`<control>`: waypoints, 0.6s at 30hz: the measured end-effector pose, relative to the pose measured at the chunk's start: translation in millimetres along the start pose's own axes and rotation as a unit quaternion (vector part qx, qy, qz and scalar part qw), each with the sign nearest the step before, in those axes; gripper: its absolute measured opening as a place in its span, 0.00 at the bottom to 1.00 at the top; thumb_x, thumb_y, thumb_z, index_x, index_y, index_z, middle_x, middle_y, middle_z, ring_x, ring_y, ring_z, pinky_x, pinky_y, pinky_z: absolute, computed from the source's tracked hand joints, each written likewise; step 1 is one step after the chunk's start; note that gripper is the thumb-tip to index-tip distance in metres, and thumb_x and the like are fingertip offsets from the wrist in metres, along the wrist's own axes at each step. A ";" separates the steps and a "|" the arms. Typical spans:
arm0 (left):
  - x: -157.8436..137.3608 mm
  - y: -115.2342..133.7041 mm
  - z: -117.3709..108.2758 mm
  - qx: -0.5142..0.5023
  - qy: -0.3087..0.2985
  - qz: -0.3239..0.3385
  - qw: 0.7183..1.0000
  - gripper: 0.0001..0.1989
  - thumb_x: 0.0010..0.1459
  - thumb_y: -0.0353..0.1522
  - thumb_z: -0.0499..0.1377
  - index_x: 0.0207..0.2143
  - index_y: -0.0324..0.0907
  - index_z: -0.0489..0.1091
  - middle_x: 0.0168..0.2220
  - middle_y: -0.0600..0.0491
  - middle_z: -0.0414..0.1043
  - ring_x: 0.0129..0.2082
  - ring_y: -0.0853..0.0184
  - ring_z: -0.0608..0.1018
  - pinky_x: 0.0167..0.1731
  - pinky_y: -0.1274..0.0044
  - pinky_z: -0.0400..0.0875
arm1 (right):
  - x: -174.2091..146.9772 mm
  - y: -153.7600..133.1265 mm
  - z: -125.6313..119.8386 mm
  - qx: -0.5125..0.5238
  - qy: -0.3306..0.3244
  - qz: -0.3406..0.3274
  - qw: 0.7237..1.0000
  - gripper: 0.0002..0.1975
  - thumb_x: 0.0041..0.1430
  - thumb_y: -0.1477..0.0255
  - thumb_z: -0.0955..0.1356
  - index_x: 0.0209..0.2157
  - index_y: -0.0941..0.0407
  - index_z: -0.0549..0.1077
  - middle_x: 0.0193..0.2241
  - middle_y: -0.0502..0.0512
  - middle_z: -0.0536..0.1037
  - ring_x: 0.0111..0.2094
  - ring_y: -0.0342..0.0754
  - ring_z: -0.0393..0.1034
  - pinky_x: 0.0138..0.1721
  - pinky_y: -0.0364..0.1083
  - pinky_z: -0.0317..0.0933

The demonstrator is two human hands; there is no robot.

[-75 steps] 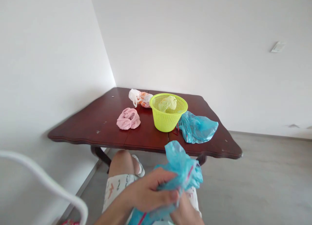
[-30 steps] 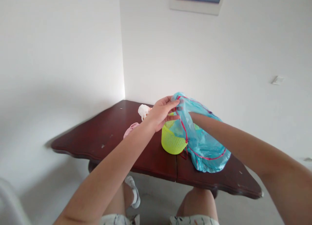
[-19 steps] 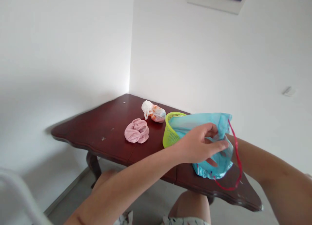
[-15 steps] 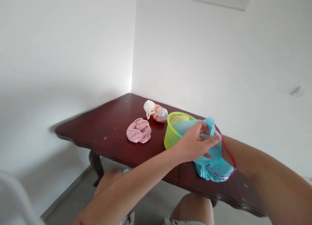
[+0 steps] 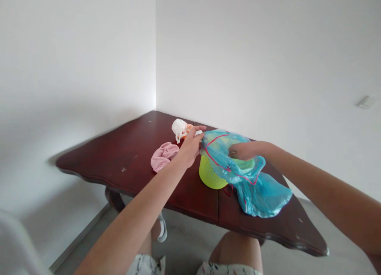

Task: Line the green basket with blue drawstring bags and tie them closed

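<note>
A thin blue plastic bag [image 5: 268, 195] with a red drawstring lies spread over the mouth of a lime-green mesh basket [image 5: 210, 175], its loose part spilling onto the table at the right. At the basket's left rim, my left hand [image 5: 193, 146] pinches the bag's edge between thumb and fingers, one finger stretched out. My right hand [image 5: 244, 150] reaches from the right into the bag's opening above the basket. Its fingertips are hidden by the blue film, so what they hold does not show.
A dark red wooden table [image 5: 110, 152] with a wavy edge stands in a corner against white walls. Left of the basket lies a bunched pink cloth [image 5: 164, 156]. Behind my left hand is a knotted white-and-orange plastic bag [image 5: 179, 127].
My left hand has moved left to the basket's left rim, drawing the blue bag over the basket's mouth. My right hand, hidden before, now shows above the basket.
</note>
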State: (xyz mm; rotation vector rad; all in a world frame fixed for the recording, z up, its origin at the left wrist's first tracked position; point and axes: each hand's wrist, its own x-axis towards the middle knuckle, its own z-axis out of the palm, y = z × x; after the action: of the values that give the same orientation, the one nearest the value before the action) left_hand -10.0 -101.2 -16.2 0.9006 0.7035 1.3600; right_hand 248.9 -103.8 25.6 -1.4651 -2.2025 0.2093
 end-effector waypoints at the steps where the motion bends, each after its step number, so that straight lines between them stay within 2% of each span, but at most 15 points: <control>1: 5.7 0.1 -5.2 0.038 0.001 0.014 0.999 0.15 0.68 0.33 0.65 0.56 0.50 0.74 0.36 0.57 0.76 0.29 0.68 0.76 0.27 0.79 0.71 | 2.4 7.7 -8.8 -0.010 -0.065 0.011 0.998 0.11 0.78 0.69 0.75 0.42 0.61 0.89 0.38 0.57 0.92 0.37 0.45 0.87 0.48 0.46 0.79; 2: 10.7 0.5 -9.6 0.084 -0.002 0.026 0.996 0.12 0.69 0.35 0.63 0.54 0.50 0.75 0.37 0.56 0.76 0.30 0.66 0.76 0.28 0.78 0.72 | 1.7 15.4 -17.3 -0.026 -0.121 0.024 0.992 0.08 0.75 0.72 0.76 0.44 0.61 0.90 0.42 0.60 0.93 0.41 0.48 0.89 0.51 0.47 0.79; 4: 18.2 2.2 -16.0 0.173 -0.010 0.032 0.984 0.09 0.72 0.40 0.60 0.48 0.47 0.76 0.38 0.53 0.77 0.32 0.64 0.77 0.31 0.75 0.73 | -7.3 29.9 -29.0 -0.083 -0.182 0.048 0.979 0.15 0.73 0.73 0.77 0.57 0.59 0.90 0.58 0.67 0.91 0.56 0.58 0.89 0.64 0.53 0.78; 5: 20.3 3.3 -17.9 0.212 -0.018 0.032 0.977 0.12 0.74 0.43 0.60 0.44 0.46 0.76 0.37 0.52 0.77 0.33 0.62 0.77 0.33 0.74 0.74 | -13.8 36.2 -31.1 -0.119 -0.189 0.056 0.973 0.20 0.75 0.71 0.76 0.64 0.58 0.88 0.65 0.69 0.87 0.64 0.63 0.85 0.70 0.57 0.75; 7: 21.0 4.8 -19.0 0.311 -0.036 0.049 0.948 0.19 0.74 0.51 0.64 0.39 0.46 0.75 0.35 0.51 0.76 0.34 0.61 0.76 0.35 0.73 0.71 | -26.0 46.3 -28.0 -0.186 -0.179 0.062 0.964 0.25 0.80 0.67 0.72 0.73 0.58 0.81 0.74 0.70 0.80 0.74 0.67 0.77 0.79 0.62 0.66; 9: 18.8 4.2 -17.2 0.447 -0.054 0.089 0.889 0.24 0.67 0.55 0.72 0.39 0.47 0.72 0.33 0.53 0.75 0.34 0.59 0.76 0.36 0.71 0.67 | -32.9 52.8 -19.0 -0.218 -0.146 0.060 0.963 0.26 0.84 0.66 0.68 0.75 0.59 0.77 0.76 0.71 0.77 0.77 0.67 0.72 0.81 0.62 0.62; 11: 18.4 1.9 -13.8 0.556 -0.069 0.118 0.820 0.23 0.65 0.52 0.75 0.39 0.47 0.71 0.33 0.53 0.75 0.35 0.57 0.76 0.39 0.70 0.66 | -33.6 56.4 -10.2 -0.225 -0.113 0.067 0.965 0.26 0.86 0.64 0.65 0.75 0.60 0.75 0.76 0.72 0.76 0.78 0.65 0.70 0.81 0.59 0.59; 12: 20.2 0.7 -11.9 0.577 -0.072 0.119 0.805 0.20 0.67 0.49 0.74 0.38 0.47 0.70 0.32 0.53 0.75 0.36 0.57 0.76 0.41 0.69 0.66 | -32.4 57.5 -7.0 -0.227 -0.100 0.075 0.966 0.26 0.86 0.63 0.65 0.75 0.61 0.74 0.76 0.73 0.76 0.78 0.65 0.69 0.81 0.58 0.58; 14: 29.0 -0.7 -8.7 0.577 -0.072 0.113 0.806 0.16 0.73 0.42 0.68 0.34 0.47 0.71 0.33 0.51 0.77 0.39 0.55 0.78 0.45 0.69 0.68 | -28.5 59.4 -2.8 -0.231 -0.079 0.101 0.965 0.27 0.87 0.61 0.64 0.74 0.64 0.73 0.74 0.78 0.76 0.78 0.68 0.68 0.80 0.59 0.57; 16: 42.5 -0.4 -6.4 0.555 -0.060 0.109 0.822 0.17 0.77 0.38 0.64 0.32 0.46 0.72 0.36 0.48 0.80 0.45 0.54 0.80 0.51 0.69 0.70 | -23.9 61.6 0.7 -0.235 -0.065 0.132 0.961 0.29 0.87 0.59 0.64 0.72 0.68 0.73 0.71 0.84 0.77 0.76 0.72 0.69 0.79 0.62 0.58; 18: 56.3 0.4 -4.6 0.522 -0.035 0.114 0.845 0.16 0.78 0.37 0.63 0.33 0.44 0.75 0.41 0.46 0.84 0.52 0.54 0.81 0.57 0.69 0.72 | -18.5 64.5 5.8 -0.233 -0.056 0.161 0.957 0.29 0.87 0.59 0.64 0.70 0.70 0.73 0.69 0.86 0.78 0.75 0.72 0.71 0.77 0.61 0.60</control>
State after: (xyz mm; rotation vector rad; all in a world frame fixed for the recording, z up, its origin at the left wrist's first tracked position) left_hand -8.1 -44.8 -13.7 1.9322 1.3552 1.0764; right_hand 305.2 -92.9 -9.8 -2.1163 -2.1825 -0.1392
